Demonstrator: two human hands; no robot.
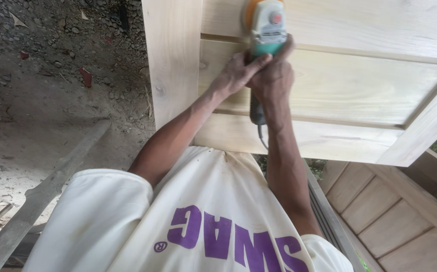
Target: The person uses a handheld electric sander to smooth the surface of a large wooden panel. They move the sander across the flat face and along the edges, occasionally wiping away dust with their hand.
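Right now both hands are wrapped around a power sander, the left hand gripping its body from about nine o'clock and the right hand clamped over the rear handle, pressing the tool flat on a pale wooden door. Judging by the surface, the panel near the sander looks smooth and light, though how much of the door is left unsanded cannot be told. Another panelled door lies at four o'clock, a grey plank at eight o'clock.

Both arms extend forward and converge at the far centre. Left hand lies just left of right hand, thumb touching it. Right hand's fingers are curled closed. Both forearms bare; right wrist straight.
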